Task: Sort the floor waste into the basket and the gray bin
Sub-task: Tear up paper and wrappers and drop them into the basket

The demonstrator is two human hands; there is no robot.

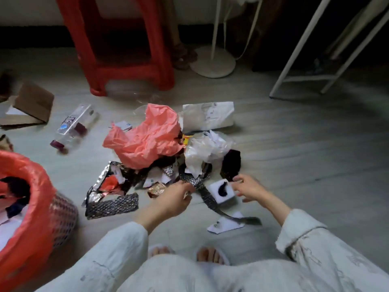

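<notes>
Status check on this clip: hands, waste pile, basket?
Left hand grips dark patterned strip. Right hand open beside small white box. Pile unsorted; pink bag on top. Basket at left, partly filled.

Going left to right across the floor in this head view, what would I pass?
Basket with red liner → clear plastic bottle → crumpled pink bag → white plastic wrap → white table frame.
</notes>
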